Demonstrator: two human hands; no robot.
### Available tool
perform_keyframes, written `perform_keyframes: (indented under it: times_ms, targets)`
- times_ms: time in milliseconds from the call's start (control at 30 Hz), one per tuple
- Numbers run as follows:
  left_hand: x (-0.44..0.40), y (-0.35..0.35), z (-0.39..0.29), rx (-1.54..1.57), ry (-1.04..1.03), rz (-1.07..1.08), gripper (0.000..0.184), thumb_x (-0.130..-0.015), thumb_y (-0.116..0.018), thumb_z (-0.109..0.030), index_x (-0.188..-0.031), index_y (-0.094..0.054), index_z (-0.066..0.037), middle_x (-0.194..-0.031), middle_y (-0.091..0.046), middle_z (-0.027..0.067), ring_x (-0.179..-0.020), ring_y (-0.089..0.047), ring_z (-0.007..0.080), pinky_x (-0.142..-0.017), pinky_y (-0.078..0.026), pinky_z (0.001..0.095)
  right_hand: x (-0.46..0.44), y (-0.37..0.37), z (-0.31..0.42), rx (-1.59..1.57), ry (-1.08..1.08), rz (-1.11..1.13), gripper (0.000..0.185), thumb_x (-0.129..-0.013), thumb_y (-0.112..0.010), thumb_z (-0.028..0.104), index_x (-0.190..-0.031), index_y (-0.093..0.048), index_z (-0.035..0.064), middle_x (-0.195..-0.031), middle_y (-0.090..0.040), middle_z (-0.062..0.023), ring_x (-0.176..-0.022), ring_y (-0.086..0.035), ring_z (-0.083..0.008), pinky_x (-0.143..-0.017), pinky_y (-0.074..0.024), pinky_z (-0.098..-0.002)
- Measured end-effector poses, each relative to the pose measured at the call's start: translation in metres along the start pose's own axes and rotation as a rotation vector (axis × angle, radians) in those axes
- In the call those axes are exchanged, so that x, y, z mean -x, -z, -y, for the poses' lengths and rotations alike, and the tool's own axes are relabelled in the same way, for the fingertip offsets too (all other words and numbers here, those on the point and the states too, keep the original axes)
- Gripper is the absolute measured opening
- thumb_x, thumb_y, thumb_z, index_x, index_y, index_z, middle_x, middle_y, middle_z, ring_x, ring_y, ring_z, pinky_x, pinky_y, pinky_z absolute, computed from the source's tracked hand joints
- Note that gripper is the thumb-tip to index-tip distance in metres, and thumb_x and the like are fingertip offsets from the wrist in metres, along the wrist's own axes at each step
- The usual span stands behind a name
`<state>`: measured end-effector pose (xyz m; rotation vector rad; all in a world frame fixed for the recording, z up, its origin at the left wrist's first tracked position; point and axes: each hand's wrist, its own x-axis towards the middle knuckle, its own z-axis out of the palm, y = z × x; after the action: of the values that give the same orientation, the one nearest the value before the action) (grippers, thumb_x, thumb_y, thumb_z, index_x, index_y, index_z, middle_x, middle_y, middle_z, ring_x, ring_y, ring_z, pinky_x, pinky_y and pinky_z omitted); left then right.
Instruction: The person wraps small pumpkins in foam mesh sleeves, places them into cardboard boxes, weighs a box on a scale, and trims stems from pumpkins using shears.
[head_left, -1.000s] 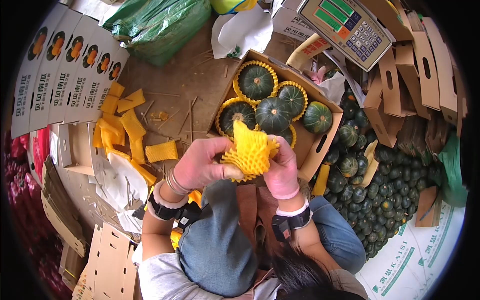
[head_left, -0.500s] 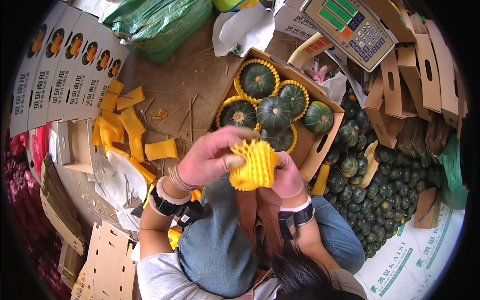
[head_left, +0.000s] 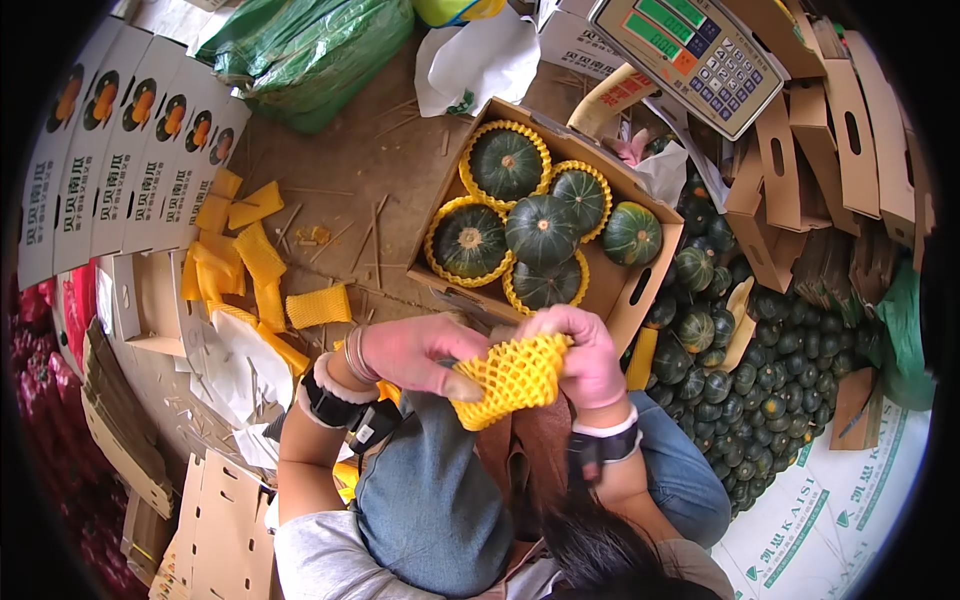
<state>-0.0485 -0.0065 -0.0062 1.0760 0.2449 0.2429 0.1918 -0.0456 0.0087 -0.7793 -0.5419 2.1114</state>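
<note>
A yellow foam net sleeve (head_left: 515, 380) is stretched sideways between my two hands above my lap. My left hand (head_left: 425, 355), in a pink glove, grips its left end. My right hand (head_left: 583, 355), gloved alike, pinches the right end near its upper corner. Whether anything is inside the sleeve I cannot tell. Just beyond my hands stands an open cardboard box (head_left: 612, 290). Several dark green pumpkins (head_left: 541, 231) sit in it, most wrapped in yellow netting. One bare pumpkin (head_left: 632, 234) rests at the box's right side.
Loose yellow net sleeves (head_left: 318, 307) lie on the floor to the left. A digital scale (head_left: 690, 55) stands at the back right. To the right is a heap of small pumpkins (head_left: 770, 375). Cardboard boxes (head_left: 790, 190) stand behind it; printed cartons (head_left: 110, 150) line the left.
My hands have come slightly nearer to me, away from the box. The net sleeve has gone from bunched to pulled wider and tilted, its mesh opened out.
</note>
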Motion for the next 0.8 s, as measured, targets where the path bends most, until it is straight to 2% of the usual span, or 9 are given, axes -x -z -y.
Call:
perform_keyframes:
  times_ms: [67,167,267,367,500,567,667,700,800]
  targets:
    - [0.003,-0.005,-0.005,0.285,-0.057,-0.353,0.027,-0.087,-0.068,-0.027,-0.092,-0.062,-0.002,-0.085,-0.056,0.0030,-0.081,-0.054,0.0130,-0.077,-0.044,0.0287,0.013,-0.009,0.010,-0.159,-0.296,-0.061,0.024,-0.074,-0.057,-0.001,-0.097,-0.059,-0.0059,-0.096,-0.064,-0.0106,-0.089,-0.060,-0.0187,-0.087,-0.0463,-0.0293]
    - [-0.021,-0.014,0.006,0.572,-0.188,-0.577,0.041,-0.088,-0.062,-0.040,-0.105,-0.057,-0.003,-0.093,-0.058,0.0026,-0.084,-0.054,0.0108,-0.077,-0.045,0.0275,0.003,0.010,0.023,0.847,-0.502,0.341,0.030,-0.091,-0.059,0.020,-0.109,-0.058,-0.0046,-0.102,-0.063,-0.0096,-0.095,-0.058,-0.0157,-0.088,-0.0453,-0.0279]
    - [-0.031,0.000,-0.004,0.250,0.000,-0.585,0.039,-0.090,-0.059,-0.042,-0.096,-0.058,-0.004,-0.086,-0.054,-0.0023,-0.080,-0.050,0.0063,-0.074,-0.043,0.0224,-0.010,0.010,0.045,0.116,0.093,-0.114,0.030,-0.091,-0.062,0.028,-0.107,-0.058,0.0025,-0.103,-0.066,-0.0122,-0.091,-0.065,-0.0181,-0.078,-0.0532,-0.0331]
    - [-0.049,0.033,0.013,-0.092,-0.059,-0.729,0.018,-0.091,-0.062,-0.021,-0.083,-0.059,-0.004,-0.073,-0.047,-0.0084,-0.069,-0.042,0.0024,-0.058,-0.038,0.0200,-0.041,0.022,0.072,0.708,-0.001,-0.327,0.021,-0.092,-0.059,0.021,-0.105,-0.058,0.0042,-0.083,-0.062,-0.0147,-0.076,-0.061,-0.0222,-0.065,-0.0491,-0.0352]
    - [-0.095,0.048,0.043,-0.578,-0.085,-1.150,0.016,-0.091,-0.060,-0.018,-0.095,-0.056,-0.004,-0.071,-0.057,0.0129,-0.061,-0.052,0.0249,-0.058,-0.045,0.0323,-0.075,0.073,0.028,1.563,0.358,-0.599,0.018,-0.093,-0.056,0.019,-0.103,-0.054,0.0046,-0.084,-0.059,-0.0218,-0.077,-0.054,-0.0401,-0.068,-0.0462,-0.0377]
    - [-0.103,0.041,0.051,-0.517,-0.105,-1.165,0.020,-0.090,-0.061,-0.017,-0.104,-0.054,-0.004,-0.078,-0.058,0.0170,-0.068,-0.055,0.0325,-0.063,-0.047,0.0356,-0.068,0.065,0.023,1.155,0.232,-0.675,0.016,-0.095,-0.054,0.018,-0.101,-0.053,0.0035,-0.083,-0.057,-0.0191,-0.075,-0.055,-0.0328,-0.068,-0.0461,-0.0358]
    - [-0.097,0.021,0.049,-0.643,-0.159,-1.039,0.021,-0.090,-0.061,-0.017,-0.104,-0.055,-0.003,-0.088,-0.058,0.0192,-0.077,-0.056,0.0332,-0.070,-0.047,0.0348,-0.036,0.065,0.005,1.187,0.483,-0.673,0.015,-0.096,-0.052,0.017,-0.101,-0.052,0.0023,-0.080,-0.054,-0.0157,-0.072,-0.054,-0.0254,-0.069,-0.0464,-0.0344]
    - [-0.092,0.014,0.047,-0.681,-0.107,-0.959,0.014,-0.095,-0.053,-0.012,-0.105,-0.053,-0.001,-0.088,-0.053,0.0093,-0.081,-0.051,0.0163,-0.074,-0.045,0.0303,-0.025,0.064,-0.001,1.167,0.547,-0.665,0.017,-0.097,-0.052,0.017,-0.102,-0.052,0.0014,-0.083,-0.056,-0.0161,-0.074,-0.055,-0.0275,-0.071,-0.0466,-0.0339]
    - [-0.099,0.014,0.059,-0.506,-0.222,-0.851,0.015,-0.095,-0.054,-0.012,-0.106,-0.053,-0.001,-0.090,-0.054,0.0076,-0.083,-0.052,0.0158,-0.074,-0.045,0.0306,-0.012,0.075,-0.014,1.232,0.520,-0.722,0.017,-0.097,-0.052,0.017,-0.103,-0.053,0.0016,-0.087,-0.058,-0.0160,-0.078,-0.057,-0.0289,-0.072,-0.0467,-0.0338]
